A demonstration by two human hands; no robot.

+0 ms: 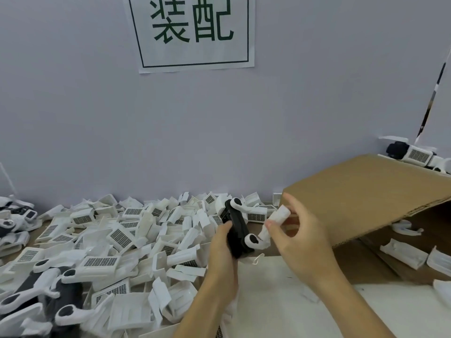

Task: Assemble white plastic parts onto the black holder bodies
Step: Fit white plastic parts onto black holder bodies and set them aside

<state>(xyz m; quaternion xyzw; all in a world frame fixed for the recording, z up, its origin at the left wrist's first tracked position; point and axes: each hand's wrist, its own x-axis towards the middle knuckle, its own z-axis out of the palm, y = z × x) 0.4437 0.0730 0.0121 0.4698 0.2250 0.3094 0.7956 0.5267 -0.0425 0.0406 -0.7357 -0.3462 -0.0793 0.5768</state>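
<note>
Head view of the assembly bench. The left hand (223, 242) gripped an oblong black plastic holder body (236, 230) above the table, fingers curled round its left edge. One white plastic arm with a ringed end (240, 204) already sat at the body's far end; a second white ringed arm (256, 241) met the near end, though whether it was fully seated could not be told. The right hand (296, 228) pinched this second arm's outer end between thumb and forefinger, the remaining fingers loosely spread and touching nothing. Judged from the layout, the task was far from complete: a large heap of loose white plastic parts with grid-patterned faces (117, 240) covered the table's left half, while several finished black-and-white assemblies (48, 293) lay at the lower left. An open brown cardboard box (366, 198) stood just right of the hands, with further white parts inside.
</note>
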